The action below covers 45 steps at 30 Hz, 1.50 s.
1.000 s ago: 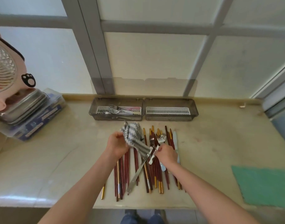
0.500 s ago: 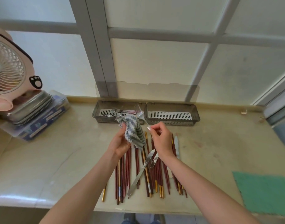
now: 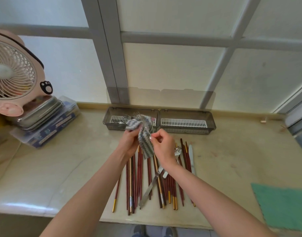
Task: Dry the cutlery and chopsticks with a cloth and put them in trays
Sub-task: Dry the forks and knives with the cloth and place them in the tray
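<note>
Both bare forearms reach forward from lower frame, converging toward centre. Left hand (image 3: 129, 142) raised, palm turned inward, fingers curled round cloth (image 3: 145, 142). Right hand (image 3: 164, 147) just beside it, back toward camera, thumb and forefinger pinching fork (image 3: 137, 115) handle at cloth's edge, other fingers loosely curled. Hands close together, elbows well apart.

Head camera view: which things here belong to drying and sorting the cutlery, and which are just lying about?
In the job: striped cloth, held fork, chopsticks, table fork, knife, left tray, right tray.
Lying about: fan, metal tin, plastic box, green mat.
</note>
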Tool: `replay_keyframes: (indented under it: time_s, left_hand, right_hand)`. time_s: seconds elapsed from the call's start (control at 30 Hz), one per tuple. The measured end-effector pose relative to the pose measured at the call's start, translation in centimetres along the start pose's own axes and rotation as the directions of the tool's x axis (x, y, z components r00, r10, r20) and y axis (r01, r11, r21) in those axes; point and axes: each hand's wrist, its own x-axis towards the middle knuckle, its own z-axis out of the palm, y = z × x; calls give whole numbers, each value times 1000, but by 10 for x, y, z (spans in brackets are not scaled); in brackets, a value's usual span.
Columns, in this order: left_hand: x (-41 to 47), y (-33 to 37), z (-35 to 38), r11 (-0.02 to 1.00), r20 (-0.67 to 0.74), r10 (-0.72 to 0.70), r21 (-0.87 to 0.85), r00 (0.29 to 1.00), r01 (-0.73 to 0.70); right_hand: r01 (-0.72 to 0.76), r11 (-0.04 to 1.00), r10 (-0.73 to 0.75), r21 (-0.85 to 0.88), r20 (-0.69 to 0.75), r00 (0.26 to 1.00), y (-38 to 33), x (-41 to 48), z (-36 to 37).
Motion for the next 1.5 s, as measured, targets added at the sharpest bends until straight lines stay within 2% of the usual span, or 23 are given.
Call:
replay_keyframes:
  time_s: [0.1, 0.17, 0.3, 0.43, 0.5, 0.6, 0.63, 0.67, 0.73, 0.83, 0.97, 1.07, 1.17, 1.23, 1.4, 1.5]
  left_hand:
    - [-1, 4, 8, 961, -146, 22, 276, 989, 20]
    - [1, 6, 11, 916, -217, 73, 401, 973, 21]
    - [11, 11, 7, 847, -278, 206, 531, 938, -28]
    - [23, 17, -1, 809, -310, 205, 587, 929, 17]
    - [25, 21, -4, 821, -346, 218, 570, 912, 20]
    - [28, 39, -17, 924, -508, 218, 382, 834, -9]
    - [29, 46, -23, 938, -507, 203, 347, 838, -18]
    - [28, 49, -27, 931, -460, 175, 364, 871, 5]
    - [21, 44, -22, 887, -281, 57, 454, 958, 80]
    - [15, 26, -5, 893, -119, -77, 433, 990, 121]
    - [13, 15, 9, 922, -35, -54, 381, 998, 63]
    - [11, 13, 14, 925, -113, -2, 376, 994, 45]
    - [12, 21, 9, 956, -200, 33, 291, 979, 27]
    - [13, 26, 7, 963, -224, 25, 266, 974, 36]
    - [10, 28, 12, 988, -265, -16, 145, 964, 57]
    - [7, 26, 15, 990, -257, -19, 131, 966, 54]
  right_hand:
    - [-40, 999, 41, -10, 16, 999, 1, -6, 2]
    - [-59, 998, 60, -34, 26, 998, 3, -8, 1]
    - [-55, 989, 62, -137, 51, 997, 3, -5, -3]
    - [-66, 982, 81, -176, 80, 994, 1, 1, -8]
    - [-77, 976, 99, -201, 104, 990, -1, 1, -13]
    - [-169, 970, 178, -177, 34, 983, 6, -1, -27]
    - [-213, 970, 212, -117, -20, 977, 10, 0, -33]
    - [-239, 970, 236, -38, -59, 970, 12, 2, -39]
    - [-249, 964, 256, 97, -71, 964, 9, 8, -46]
    - [-236, 949, 237, 208, 21, 971, -5, 13, -40]
    - [-237, 949, 215, 208, 123, 969, -13, 6, -20]
    - [-291, 916, 229, 277, 236, 944, -13, -1, -15]
    - [-374, 856, 190, 356, 457, 869, -7, -4, -20]
    - [-398, 836, 155, 378, 532, 832, -2, -5, -24]
    - [-457, 755, 90, 470, 616, 782, -1, -2, -28]
    - [-459, 732, 105, 504, 582, 806, -4, 1, -25]
